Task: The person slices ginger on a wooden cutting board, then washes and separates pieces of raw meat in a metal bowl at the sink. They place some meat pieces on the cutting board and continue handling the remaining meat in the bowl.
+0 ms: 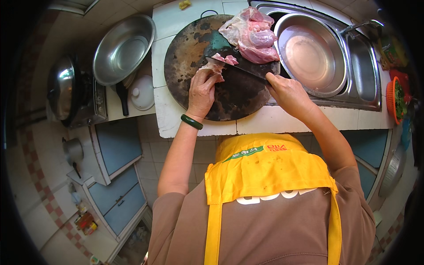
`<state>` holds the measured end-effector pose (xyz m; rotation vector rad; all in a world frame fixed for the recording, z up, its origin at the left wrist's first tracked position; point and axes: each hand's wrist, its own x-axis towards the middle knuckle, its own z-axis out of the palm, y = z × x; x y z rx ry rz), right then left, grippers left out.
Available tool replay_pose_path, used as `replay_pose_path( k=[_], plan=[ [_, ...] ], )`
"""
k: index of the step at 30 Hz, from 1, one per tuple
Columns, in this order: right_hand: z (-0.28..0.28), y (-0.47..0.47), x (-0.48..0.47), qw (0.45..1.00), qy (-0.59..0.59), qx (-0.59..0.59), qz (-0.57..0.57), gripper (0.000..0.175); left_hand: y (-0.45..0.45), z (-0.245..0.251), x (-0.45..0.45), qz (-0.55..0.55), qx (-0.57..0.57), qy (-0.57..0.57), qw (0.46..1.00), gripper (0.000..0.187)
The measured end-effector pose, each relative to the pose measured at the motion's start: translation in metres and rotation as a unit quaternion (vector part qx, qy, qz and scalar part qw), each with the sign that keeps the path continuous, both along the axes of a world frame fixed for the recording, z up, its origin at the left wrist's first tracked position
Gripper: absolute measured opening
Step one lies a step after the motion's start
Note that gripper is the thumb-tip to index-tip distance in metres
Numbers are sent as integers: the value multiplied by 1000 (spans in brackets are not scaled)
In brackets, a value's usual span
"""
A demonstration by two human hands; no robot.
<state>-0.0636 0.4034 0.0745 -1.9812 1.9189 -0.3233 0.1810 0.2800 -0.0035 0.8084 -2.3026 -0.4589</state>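
A dark round cutting board [232, 102] lies on the white tiled counter. My left hand [202, 89], with a green bangle at the wrist, presses its curled fingers on a piece of raw meat [213, 68]. My right hand [281, 87] grips the handle of a kitchen knife [245, 71]. The blade points left and lies along the meat, just beyond my left fingers. Small cut pieces of meat [231, 60] rest on the far side of the blade. A large slab of raw meat [256, 36] lies at the board's far right edge.
A metal basin of water [341, 63] sits in the steel sink [364, 69] at the right, under a tap [362, 26]. Another metal basin [124, 49] stands at the left, near a white lid [142, 92] and a stove [99, 102]. An orange basket [391, 102] holds greens at far right.
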Motion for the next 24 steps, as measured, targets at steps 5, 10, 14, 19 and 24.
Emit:
replay_pose_path(
  k=[5, 10, 14, 19, 24],
  plan=[
    [-7, -4, 10, 999, 3, 25, 25, 12, -2, -3, 0, -17, 6, 0, 1000, 24],
    [-12, -14, 29, 997, 9, 76, 8, 8, -5, -5, 0, -15, 3, -9, 1000, 24],
    [-18, -41, 54, 1000, 7, 24, 6, 9, -7, -7, -1, -16, 44, 17, 999, 21],
    [-32, -89, 83, 999, -24, -28, 22, 13, -11, -6, -1, 1, 63, 11, 998, 18],
    [-28, -44, 52, 1000, -9, 24, 5, 15, -17, -5, 3, -22, 52, 9, 998, 15]
  ],
)
